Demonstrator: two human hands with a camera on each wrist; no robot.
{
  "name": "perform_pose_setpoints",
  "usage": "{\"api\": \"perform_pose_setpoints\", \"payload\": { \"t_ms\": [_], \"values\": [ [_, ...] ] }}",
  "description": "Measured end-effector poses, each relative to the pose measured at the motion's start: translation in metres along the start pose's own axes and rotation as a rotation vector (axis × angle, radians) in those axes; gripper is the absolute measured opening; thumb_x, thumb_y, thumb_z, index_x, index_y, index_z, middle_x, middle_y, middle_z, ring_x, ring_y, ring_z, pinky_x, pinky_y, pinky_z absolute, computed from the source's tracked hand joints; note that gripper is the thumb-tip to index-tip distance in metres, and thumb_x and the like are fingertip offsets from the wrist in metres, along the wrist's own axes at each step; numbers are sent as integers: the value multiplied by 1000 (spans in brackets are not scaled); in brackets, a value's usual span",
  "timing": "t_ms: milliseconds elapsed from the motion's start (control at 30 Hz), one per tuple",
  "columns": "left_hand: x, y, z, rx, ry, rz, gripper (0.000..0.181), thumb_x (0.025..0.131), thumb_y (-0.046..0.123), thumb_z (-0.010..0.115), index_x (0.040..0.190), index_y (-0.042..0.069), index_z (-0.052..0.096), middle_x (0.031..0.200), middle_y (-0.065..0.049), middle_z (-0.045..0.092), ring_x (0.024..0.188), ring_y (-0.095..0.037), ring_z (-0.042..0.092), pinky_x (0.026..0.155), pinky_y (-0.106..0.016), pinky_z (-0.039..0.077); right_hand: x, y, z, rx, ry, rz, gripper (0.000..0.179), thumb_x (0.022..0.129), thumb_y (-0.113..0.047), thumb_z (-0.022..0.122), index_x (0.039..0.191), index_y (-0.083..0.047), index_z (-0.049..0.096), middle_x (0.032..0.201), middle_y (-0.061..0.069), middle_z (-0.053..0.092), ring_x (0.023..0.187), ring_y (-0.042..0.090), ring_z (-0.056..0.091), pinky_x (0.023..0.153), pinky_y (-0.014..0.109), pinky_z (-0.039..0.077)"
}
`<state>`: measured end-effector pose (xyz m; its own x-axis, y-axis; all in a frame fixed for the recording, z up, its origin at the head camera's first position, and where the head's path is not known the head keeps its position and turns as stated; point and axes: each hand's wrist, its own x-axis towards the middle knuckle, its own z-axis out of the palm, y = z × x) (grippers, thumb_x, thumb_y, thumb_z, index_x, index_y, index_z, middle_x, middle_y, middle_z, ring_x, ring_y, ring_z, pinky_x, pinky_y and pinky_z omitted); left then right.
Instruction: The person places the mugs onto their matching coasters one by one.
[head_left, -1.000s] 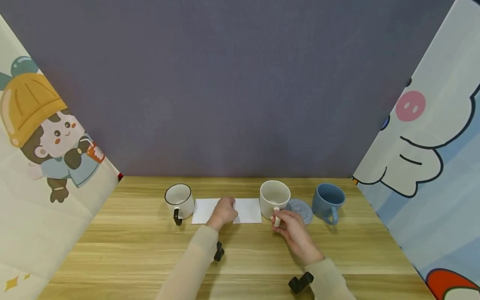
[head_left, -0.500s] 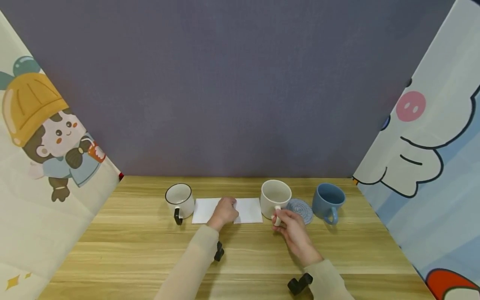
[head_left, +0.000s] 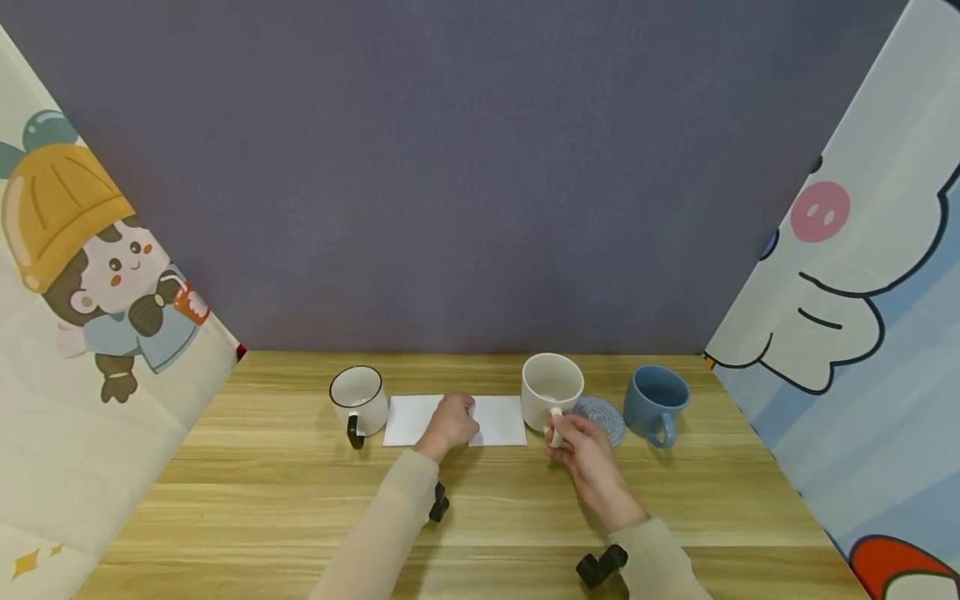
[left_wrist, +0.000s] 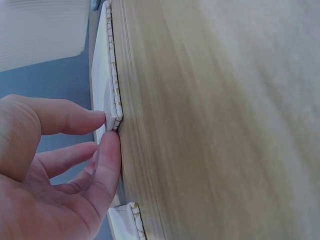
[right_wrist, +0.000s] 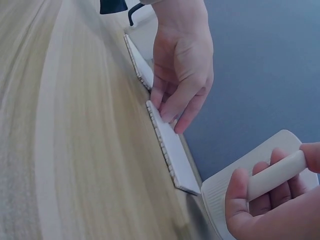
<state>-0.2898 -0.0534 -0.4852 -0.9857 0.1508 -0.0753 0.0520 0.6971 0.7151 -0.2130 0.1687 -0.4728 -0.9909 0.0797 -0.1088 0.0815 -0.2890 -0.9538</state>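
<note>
My left hand [head_left: 450, 423] pinches the near left corner of a thin white square piece [head_left: 498, 421] between thumb and finger. That piece has a patterned edge [left_wrist: 114, 70] and lies flat on the wooden table. A second white square [head_left: 408, 421] lies just left of it, partly covered by the same hand. With my right hand [head_left: 592, 467] I grip the handle [right_wrist: 277, 175] of a cream mug [head_left: 538, 407], fingers curled through it. The mug is upright, close to the right end of the held square. Beside it lies a round blue-grey woven coaster [head_left: 606, 423], partly hidden behind mug and hand.
A white mug [head_left: 369, 412] with a black rim and black handle stands at the left. On the far right is a blue mug [head_left: 651, 408]. A dark grey panel [head_left: 480, 208] rises behind the table [head_left: 247, 500], with printed cloths on both sides.
The cream mug has shifted slightly right, then up a little in the head view, with my right hand on its handle. My left hand and the pinched square have crept slightly right.
</note>
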Motion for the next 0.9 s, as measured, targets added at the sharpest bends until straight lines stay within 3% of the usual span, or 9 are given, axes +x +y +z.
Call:
{"api": "perform_pose_setpoints", "payload": {
  "t_ms": [233,567,900],
  "values": [
    [1,0,0,7,4,14,51,77,-7,63,128,-12,61,123,-25,64,119,-39,58,100,-49,50,-2,-8,6,40,-5,-10,14,101,-8,60,93,2,65,82,7,63,78,16,61,73,32,57],
    [0,-1,3,-6,-8,21,51,78,-8,63,128,-12,61,128,-26,62,124,-39,56,102,-48,49,-6,-16,13,28,-16,-31,16,101,-10,61,96,5,65,81,8,63,78,17,60,72,31,56],
    [1,1,5,0,-17,31,51,78,-7,63,128,-12,61,123,-25,64,116,-37,60,96,-47,52,-7,-15,16,30,-34,-62,17,101,-8,61,96,7,66,80,8,63,77,16,61,70,31,57]
  ]
}}
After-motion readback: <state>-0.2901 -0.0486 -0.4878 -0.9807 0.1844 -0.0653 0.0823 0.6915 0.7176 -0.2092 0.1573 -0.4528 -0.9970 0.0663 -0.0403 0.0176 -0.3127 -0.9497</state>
